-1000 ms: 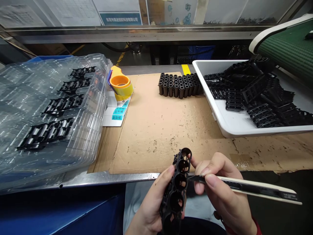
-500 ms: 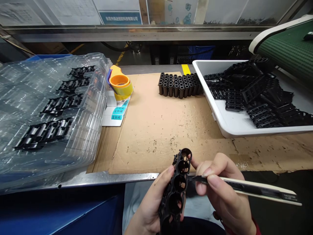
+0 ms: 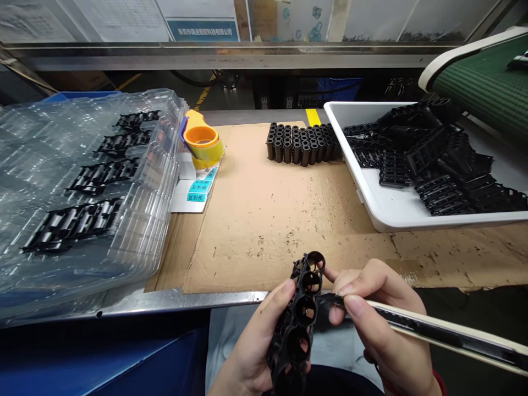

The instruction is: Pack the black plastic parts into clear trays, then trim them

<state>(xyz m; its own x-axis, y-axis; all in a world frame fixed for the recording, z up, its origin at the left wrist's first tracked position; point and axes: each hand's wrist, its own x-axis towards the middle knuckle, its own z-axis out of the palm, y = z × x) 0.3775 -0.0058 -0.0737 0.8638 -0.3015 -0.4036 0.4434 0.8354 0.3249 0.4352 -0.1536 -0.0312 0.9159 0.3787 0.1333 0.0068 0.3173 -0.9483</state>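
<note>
Utility knife (image 3: 445, 334) now tilted steeper

tape dispenser (image 3: 200, 137) | clear blister trays (image 3: 165, 143) | white tray (image 3: 396, 206) | cardboard sheet (image 3: 264, 231) | green conveyor (image 3: 482, 82)

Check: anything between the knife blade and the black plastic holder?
Nothing visible. The blade of the utility knife in the right hand sits right at the side of the black plastic cell holder in the left hand; no other object lies between.
</note>
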